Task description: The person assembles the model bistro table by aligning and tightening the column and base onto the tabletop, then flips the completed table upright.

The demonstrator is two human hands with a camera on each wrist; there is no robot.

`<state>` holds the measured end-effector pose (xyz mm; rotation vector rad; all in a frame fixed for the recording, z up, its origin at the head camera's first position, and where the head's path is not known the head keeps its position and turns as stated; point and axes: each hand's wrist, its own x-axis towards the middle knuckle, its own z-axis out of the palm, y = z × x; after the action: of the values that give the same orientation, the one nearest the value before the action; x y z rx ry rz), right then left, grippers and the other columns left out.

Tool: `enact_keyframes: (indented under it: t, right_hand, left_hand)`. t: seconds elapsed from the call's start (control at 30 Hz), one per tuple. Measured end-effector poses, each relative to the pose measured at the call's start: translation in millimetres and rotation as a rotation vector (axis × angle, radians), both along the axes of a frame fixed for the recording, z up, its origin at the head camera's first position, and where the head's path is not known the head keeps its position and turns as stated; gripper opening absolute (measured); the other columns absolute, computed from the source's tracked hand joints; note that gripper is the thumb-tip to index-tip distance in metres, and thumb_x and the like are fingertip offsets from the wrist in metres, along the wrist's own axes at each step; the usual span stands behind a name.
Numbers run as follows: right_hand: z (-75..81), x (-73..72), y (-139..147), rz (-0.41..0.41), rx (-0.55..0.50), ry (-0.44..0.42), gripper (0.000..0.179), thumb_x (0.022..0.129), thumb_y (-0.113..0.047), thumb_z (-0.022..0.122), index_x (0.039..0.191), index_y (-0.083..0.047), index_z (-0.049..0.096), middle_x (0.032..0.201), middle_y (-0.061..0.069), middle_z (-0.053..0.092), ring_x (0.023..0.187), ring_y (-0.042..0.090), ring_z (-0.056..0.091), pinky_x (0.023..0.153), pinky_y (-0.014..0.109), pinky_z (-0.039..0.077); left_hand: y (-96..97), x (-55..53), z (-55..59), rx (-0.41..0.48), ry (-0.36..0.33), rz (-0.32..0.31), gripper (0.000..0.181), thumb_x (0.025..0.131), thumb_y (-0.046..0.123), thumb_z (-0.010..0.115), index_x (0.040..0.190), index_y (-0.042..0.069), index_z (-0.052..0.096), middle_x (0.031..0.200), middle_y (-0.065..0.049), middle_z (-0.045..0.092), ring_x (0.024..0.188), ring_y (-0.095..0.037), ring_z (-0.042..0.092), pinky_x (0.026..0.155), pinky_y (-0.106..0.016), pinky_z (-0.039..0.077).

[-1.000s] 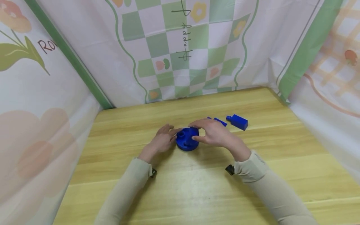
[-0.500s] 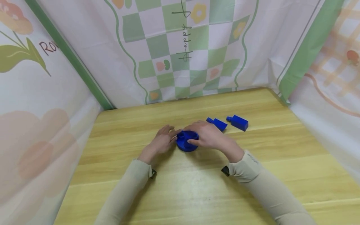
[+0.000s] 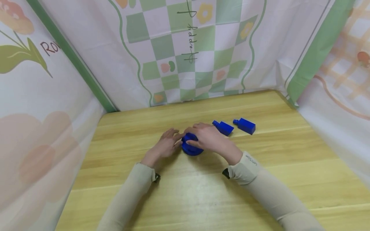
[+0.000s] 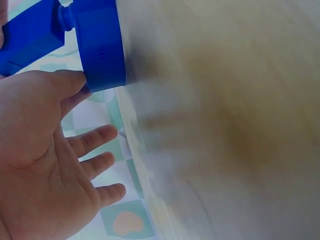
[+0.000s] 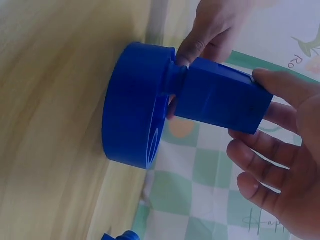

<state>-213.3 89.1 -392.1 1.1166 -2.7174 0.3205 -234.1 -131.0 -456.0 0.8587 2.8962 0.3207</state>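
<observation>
A round blue base with a raised rim stands on the wooden table. My left hand holds its left side between thumb and index finger; the other three fingers are spread apart in the left wrist view. My right hand grips a blue bottle-shaped block by its flat end, thumb on one side and fingers on the other. The block's narrow neck points down at the base's top, near its left side. From the head, the right hand hides most of the block.
Two more blue bottle-shaped pieces lie on the table beyond the right hand: a nearer one and one farther right. A printed cloth hangs along the table's back edge, with more cloth at both sides.
My right hand has moved left across the base with the block, uncovering the nearer loose piece. My left hand stays at the base's left side.
</observation>
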Motion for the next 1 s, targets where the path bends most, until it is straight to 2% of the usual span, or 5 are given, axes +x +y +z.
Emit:
enact_keyframes:
  t: [0.23, 0.5, 0.7, 0.77, 1.0]
  right_hand:
    - [2.0, 0.3, 3, -0.029, 0.026, -0.088, 0.049, 0.083, -0.044, 0.067, 0.123, -0.017, 0.061, 0.114, 0.002, 0.064, 0.104, 0.021, 0.061, 0.087, 0.038, 0.051]
    - [0.4, -0.8, 1, -0.088, -0.046, -0.162, 0.047, 0.082, -0.040, 0.070, 0.119, -0.012, 0.061, 0.113, 0.004, 0.064, 0.103, 0.021, 0.061, 0.086, 0.037, 0.052]
    - [-4.8, -1.5, 4, -0.029, -0.003, -0.015, 0.047, 0.086, -0.043, 0.064, 0.125, -0.017, 0.058, 0.104, 0.002, 0.062, 0.087, 0.016, 0.061, 0.073, 0.032, 0.053]
    - [-4.2, -1.5, 7, -0.005, 0.023, -0.001, 0.046, 0.085, -0.040, 0.065, 0.125, -0.018, 0.059, 0.099, 0.001, 0.060, 0.083, 0.015, 0.058, 0.070, 0.032, 0.051]
    - [0.1, -2.8, 12, -0.054, -0.004, -0.153, 0.048, 0.080, -0.046, 0.070, 0.117, -0.016, 0.061, 0.108, -0.001, 0.064, 0.096, 0.016, 0.062, 0.082, 0.033, 0.053]
  left_hand:
    - [0.5, -0.6, 0.5, -0.022, -0.011, 0.001, 0.046, 0.101, 0.038, 0.037, 0.145, 0.025, 0.036, 0.149, -0.014, 0.034, 0.142, -0.038, 0.019, 0.116, -0.052, 0.017]
    - [1.0, -1.1, -0.3, -0.038, -0.017, 0.001, 0.046, 0.101, 0.040, 0.037, 0.145, 0.027, 0.036, 0.149, -0.014, 0.033, 0.143, -0.038, 0.019, 0.116, -0.052, 0.017]
    - [0.6, -1.1, 0.4, -0.037, -0.009, -0.004, 0.046, 0.101, 0.039, 0.037, 0.146, 0.030, 0.033, 0.150, -0.014, 0.033, 0.143, -0.038, 0.019, 0.116, -0.053, 0.018]
    - [0.4, -1.1, 0.3, -0.028, -0.012, -0.007, 0.046, 0.101, 0.039, 0.038, 0.146, 0.030, 0.032, 0.150, -0.014, 0.033, 0.143, -0.038, 0.018, 0.116, -0.053, 0.017]
    - [-0.3, -0.8, 0.3, 0.002, -0.023, -0.018, 0.046, 0.101, 0.037, 0.039, 0.146, 0.030, 0.033, 0.149, -0.016, 0.033, 0.142, -0.039, 0.019, 0.115, -0.054, 0.017]
